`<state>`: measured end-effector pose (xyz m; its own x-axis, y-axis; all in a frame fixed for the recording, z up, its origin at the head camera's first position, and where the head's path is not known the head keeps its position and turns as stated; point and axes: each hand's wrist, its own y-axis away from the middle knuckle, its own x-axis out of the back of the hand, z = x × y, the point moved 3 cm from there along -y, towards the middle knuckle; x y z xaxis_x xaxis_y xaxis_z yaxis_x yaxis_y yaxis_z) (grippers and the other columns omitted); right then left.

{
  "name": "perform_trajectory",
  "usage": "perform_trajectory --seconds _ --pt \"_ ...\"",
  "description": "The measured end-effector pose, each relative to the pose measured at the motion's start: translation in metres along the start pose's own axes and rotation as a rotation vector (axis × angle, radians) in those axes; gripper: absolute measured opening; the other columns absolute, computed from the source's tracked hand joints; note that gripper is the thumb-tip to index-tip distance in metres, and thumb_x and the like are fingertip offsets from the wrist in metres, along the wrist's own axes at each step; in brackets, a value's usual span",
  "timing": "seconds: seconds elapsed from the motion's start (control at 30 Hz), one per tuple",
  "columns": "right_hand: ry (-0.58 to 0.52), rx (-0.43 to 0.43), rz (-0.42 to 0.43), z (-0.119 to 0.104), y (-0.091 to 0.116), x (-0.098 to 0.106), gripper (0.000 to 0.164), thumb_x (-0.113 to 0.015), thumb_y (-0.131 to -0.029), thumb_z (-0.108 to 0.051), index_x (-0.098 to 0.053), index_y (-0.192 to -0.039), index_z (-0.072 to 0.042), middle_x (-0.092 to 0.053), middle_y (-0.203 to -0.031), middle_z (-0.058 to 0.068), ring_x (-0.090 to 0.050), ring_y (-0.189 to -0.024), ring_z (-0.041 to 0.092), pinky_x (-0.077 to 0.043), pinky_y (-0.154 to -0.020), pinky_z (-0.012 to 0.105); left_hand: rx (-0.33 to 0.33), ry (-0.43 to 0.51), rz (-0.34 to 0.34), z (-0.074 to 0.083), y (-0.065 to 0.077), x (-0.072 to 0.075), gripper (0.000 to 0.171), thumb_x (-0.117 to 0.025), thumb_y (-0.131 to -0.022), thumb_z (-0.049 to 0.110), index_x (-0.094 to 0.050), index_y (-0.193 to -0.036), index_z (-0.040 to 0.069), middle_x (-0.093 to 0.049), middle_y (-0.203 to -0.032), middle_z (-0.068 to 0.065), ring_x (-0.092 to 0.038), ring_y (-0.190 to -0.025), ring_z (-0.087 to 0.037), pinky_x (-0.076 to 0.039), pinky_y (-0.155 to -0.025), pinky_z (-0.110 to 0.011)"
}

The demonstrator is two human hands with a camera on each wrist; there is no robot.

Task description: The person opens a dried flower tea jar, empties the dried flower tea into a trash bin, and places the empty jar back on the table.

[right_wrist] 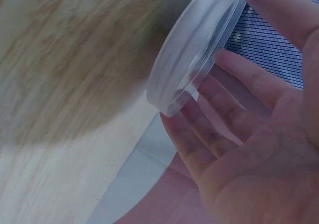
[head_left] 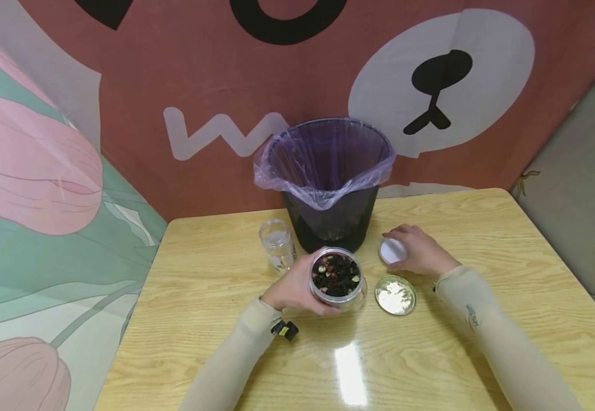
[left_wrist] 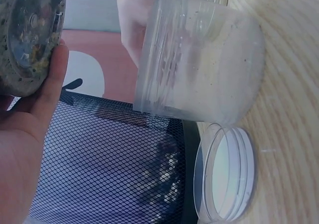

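Observation:
My left hand (head_left: 297, 288) grips a jar of dark dried tea (head_left: 335, 274) with red and pale bits, open at the top. In the left wrist view, this jar is raised above an empty clear jar (left_wrist: 209, 59) standing on the table. A clear lid with a white disc (left_wrist: 232, 174) lies beside that empty jar. My right hand (head_left: 420, 251) pinches the edge of a white screw lid (head_left: 392, 251) between thumb and fingers. In the right wrist view, that lid (right_wrist: 187, 55) is tilted. Near the right hand lies a shiny gold lid (head_left: 396, 295).
A black mesh bin (head_left: 338, 220) with a purple plastic liner (head_left: 323, 194) stands at the table's back edge. Left of it is a clear cylindrical container (head_left: 278, 245). The wooden table (head_left: 184, 319) meets a printed cloth backdrop (head_left: 215, 74).

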<state>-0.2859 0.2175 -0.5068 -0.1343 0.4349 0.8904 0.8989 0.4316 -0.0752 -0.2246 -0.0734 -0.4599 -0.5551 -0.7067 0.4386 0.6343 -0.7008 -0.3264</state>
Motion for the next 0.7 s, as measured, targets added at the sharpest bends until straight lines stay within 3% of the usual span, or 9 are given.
perform_trajectory --seconds 0.5,0.7 --pt "-0.012 0.000 -0.041 0.0072 0.0048 -0.0069 0.074 -0.097 -0.066 -0.020 -0.067 -0.132 -0.002 -0.062 -0.130 0.026 -0.057 -0.119 0.048 -0.051 -0.099 0.065 -0.014 -0.049 0.005 0.0022 -0.0012 -0.0004 0.091 -0.098 -0.057 0.009 -0.056 -0.137 0.003 -0.069 -0.129 -0.013 -0.065 -0.120 -0.015 -0.052 -0.108 -0.034" --pt "-0.009 -0.005 -0.064 0.0070 0.0045 -0.0077 0.081 -0.098 -0.065 -0.021 -0.064 -0.136 -0.003 -0.060 -0.135 0.026 -0.056 -0.122 0.047 -0.050 -0.099 0.065 -0.004 -0.062 0.008 0.0008 -0.0003 -0.0010 0.091 -0.099 -0.056 0.010 -0.057 -0.136 0.004 -0.070 -0.128 -0.012 -0.065 -0.120 -0.014 -0.053 -0.108 -0.033"
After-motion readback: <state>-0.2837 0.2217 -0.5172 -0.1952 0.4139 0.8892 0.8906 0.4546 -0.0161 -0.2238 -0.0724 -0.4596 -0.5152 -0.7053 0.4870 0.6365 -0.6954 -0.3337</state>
